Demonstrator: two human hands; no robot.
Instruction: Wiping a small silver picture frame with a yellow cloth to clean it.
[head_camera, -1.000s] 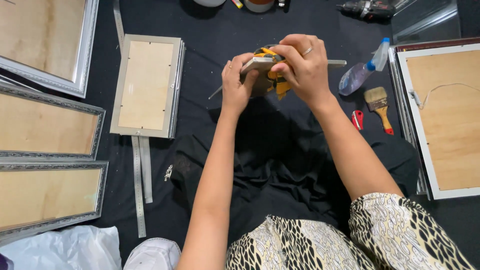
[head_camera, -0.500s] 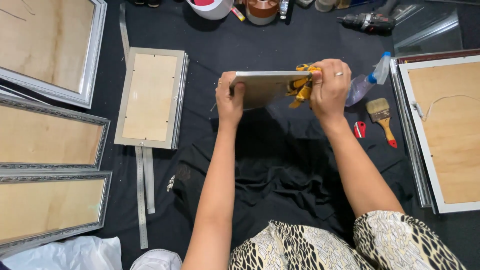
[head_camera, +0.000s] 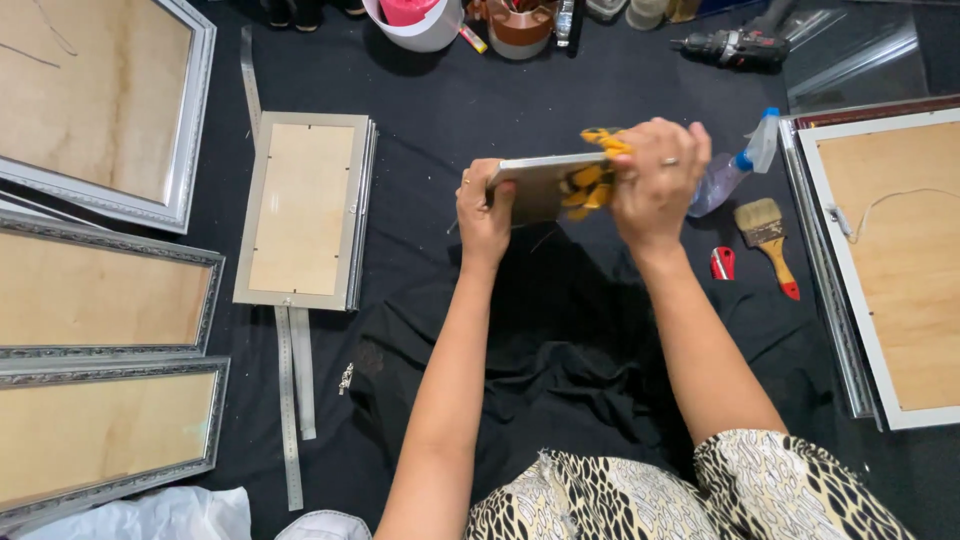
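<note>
Left to right, as I see it: silver-framed pictures (head_camera: 95, 290) lie face down on the black cloth (head_camera: 560, 380), a smaller frame (head_camera: 305, 210) beside them. Left hand (head_camera: 484, 212) grips the left end of a small glass pane (head_camera: 540, 185), fingers curled shut on its edge. Pane is held up off the cloth, tilted, between both hands. Right hand (head_camera: 655, 180) closes on the right end, fingers pressing a yellow cloth (head_camera: 590, 180) against the pane. Further right: spray bottle (head_camera: 735, 165), brush (head_camera: 768, 240), red cutter (head_camera: 722, 263), large white frame (head_camera: 880, 260).
</note>
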